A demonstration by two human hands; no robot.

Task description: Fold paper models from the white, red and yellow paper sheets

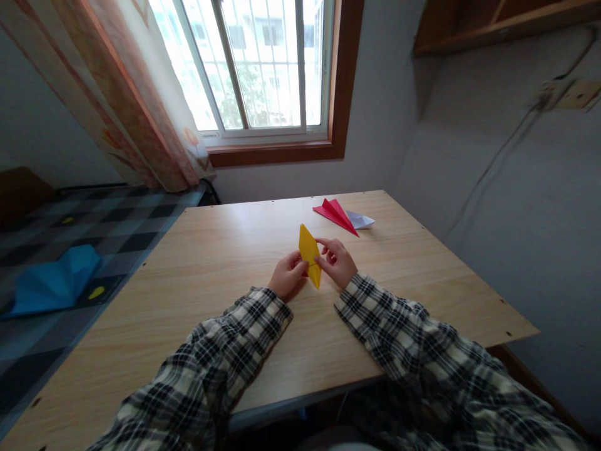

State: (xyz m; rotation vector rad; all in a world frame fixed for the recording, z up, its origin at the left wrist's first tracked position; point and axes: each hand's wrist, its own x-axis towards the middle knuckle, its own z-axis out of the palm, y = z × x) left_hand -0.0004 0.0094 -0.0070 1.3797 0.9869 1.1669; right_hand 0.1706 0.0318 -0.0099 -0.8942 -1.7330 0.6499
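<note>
Between my hands, above the wooden table point(225, 250), is a piece of folded yellow paper point(307, 245) with a long diamond-like outline, tilted upright. My left hand point(287, 274) pinches its left edge, thumb in front and fingers partly hidden behind. On the other side, my right hand point(337, 262) grips the right edge between thumb and fingers. A crease crosses the lower part of the paper. Farther back on the table lies a red paper plane point(335, 215), and a white folded paper point(360, 220) sits against its right side.
At left, a blue folded paper point(59, 279) lies on a dark checked bedspread point(28, 351). A window with a wooden frame point(345, 81) and a patterned curtain point(126, 94) stand behind the table. A cable point(488, 166) runs down the right wall from a socket.
</note>
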